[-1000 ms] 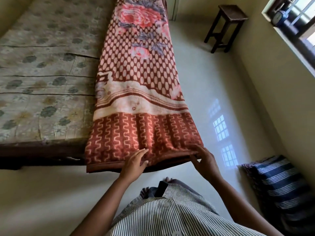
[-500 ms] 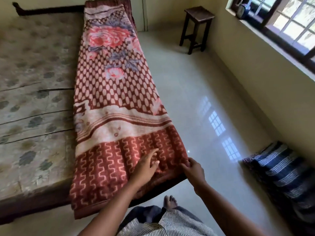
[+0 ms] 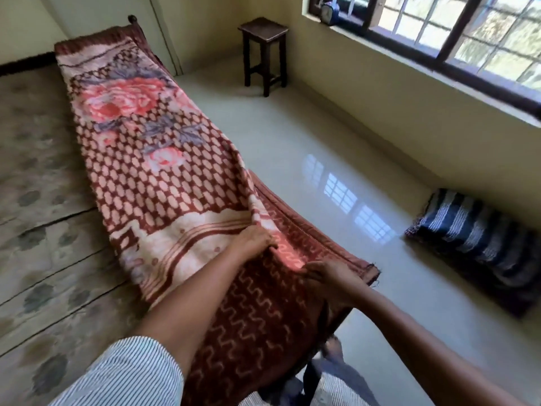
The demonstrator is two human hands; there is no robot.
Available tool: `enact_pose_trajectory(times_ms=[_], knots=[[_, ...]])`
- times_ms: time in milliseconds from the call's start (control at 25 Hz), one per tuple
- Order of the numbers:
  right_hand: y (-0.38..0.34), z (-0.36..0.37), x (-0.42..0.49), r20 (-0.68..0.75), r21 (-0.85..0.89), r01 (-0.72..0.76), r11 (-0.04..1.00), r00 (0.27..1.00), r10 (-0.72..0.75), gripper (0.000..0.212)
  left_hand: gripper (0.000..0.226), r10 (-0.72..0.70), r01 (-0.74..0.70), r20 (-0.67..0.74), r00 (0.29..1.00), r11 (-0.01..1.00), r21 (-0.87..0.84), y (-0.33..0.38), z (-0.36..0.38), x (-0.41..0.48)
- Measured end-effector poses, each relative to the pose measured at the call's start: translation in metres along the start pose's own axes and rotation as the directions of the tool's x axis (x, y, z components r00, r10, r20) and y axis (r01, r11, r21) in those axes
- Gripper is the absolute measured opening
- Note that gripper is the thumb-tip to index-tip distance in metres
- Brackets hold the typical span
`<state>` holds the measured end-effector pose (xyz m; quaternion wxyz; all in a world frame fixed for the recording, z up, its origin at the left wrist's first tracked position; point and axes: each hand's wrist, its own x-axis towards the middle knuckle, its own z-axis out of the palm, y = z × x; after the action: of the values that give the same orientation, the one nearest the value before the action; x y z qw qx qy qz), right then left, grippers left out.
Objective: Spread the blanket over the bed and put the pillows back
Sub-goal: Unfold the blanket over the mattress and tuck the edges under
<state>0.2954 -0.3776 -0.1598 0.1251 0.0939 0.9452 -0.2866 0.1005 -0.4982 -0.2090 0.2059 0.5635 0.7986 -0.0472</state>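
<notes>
A red and cream flowered blanket [image 3: 152, 177], folded into a long strip, lies along the right edge of the bed [image 3: 44, 200]. Its near end hangs over the foot of the bed. My left hand [image 3: 254, 240] grips the top layer of the blanket near its right edge and lifts it, so a fold stands up. My right hand [image 3: 330, 276] grips the lower layer at the near right corner. A dark blue striped pillow [image 3: 474, 241] lies on the floor against the right wall.
The mattress has a faded flower print and is bare left of the blanket. A dark wooden stool [image 3: 265, 51] stands in the far corner. A window with a small clock [image 3: 328, 10] on its sill runs along the right wall. Glossy floor lies between bed and wall.
Both hands went from lying at the blanket's near hem to gripping its right edge. The top layer is now lifted apart from the lower one. The view has swung to the right and up.
</notes>
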Motion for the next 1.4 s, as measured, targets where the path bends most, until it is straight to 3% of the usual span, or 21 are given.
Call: enact_pose_trajectory(times_ms=[120, 240, 320, 440, 560, 680, 960, 1080, 1320, 1400], knots=[[-0.046, 0.027, -0.004, -0.059, -0.038, 0.027, 0.999, 0.998, -0.03, 0.027, 0.037, -0.044, 0.045, -0.009, 0.999, 0.978, 0.202, -0.027, 0.008, -0.025], [-0.084, 0.052, -0.014, -0.21, -0.154, 0.023, 0.988, 0.976, -0.055, 0.02, 0.037, -0.041, 0.044, -0.021, 0.999, 0.976, 0.212, -0.061, 0.023, -0.067], [-0.108, 0.07, -0.03, -0.283, -0.193, -0.07, 0.979, 0.959, 0.013, 0.016, 0.033, 0.061, -0.015, -0.16, 0.985, 0.961, 0.277, -0.073, 0.034, -0.106], [-0.15, 0.107, -0.055, -0.388, -0.133, -0.131, 0.982, 0.919, 0.07, 0.024, 0.037, 0.089, -0.005, -0.226, 0.97, 0.938, 0.347, -0.085, 0.061, -0.173], [-0.203, 0.155, -0.071, -0.393, -0.138, -0.103, 0.985, 0.919, 0.041, 0.036, 0.029, -0.034, 0.139, -0.341, 0.939, 0.948, 0.287, -0.094, 0.086, -0.246], [-0.275, 0.213, -0.096, -0.38, -0.12, -0.045, 0.992, 0.925, -0.004, 0.032, 0.032, -0.115, 0.242, -0.473, 0.874, 0.945, 0.218, -0.105, 0.116, -0.34], [-0.412, 0.294, -0.113, -0.278, -0.1, 0.106, 0.989, 0.952, -0.131, 0.032, 0.026, -0.295, 0.328, -0.475, 0.829, 0.945, -0.014, -0.158, 0.179, -0.518], [-0.451, 0.333, -0.111, -0.194, -0.08, 0.14, 0.987, 0.969, -0.153, 0.024, 0.026, -0.387, 0.367, -0.393, 0.834, 0.921, -0.129, -0.18, 0.224, -0.571], [-0.522, 0.424, -0.112, -0.081, -0.072, 0.036, 0.997, 0.996, -0.042, 0.039, 0.038, -0.479, 0.435, -0.198, 0.855, 0.871, -0.227, -0.206, 0.281, -0.652], [-0.527, 0.443, -0.111, -0.053, -0.015, -0.04, 0.999, 0.998, 0.039, 0.025, 0.04, -0.482, 0.435, -0.153, 0.863, 0.862, -0.26, -0.209, 0.287, -0.659]])
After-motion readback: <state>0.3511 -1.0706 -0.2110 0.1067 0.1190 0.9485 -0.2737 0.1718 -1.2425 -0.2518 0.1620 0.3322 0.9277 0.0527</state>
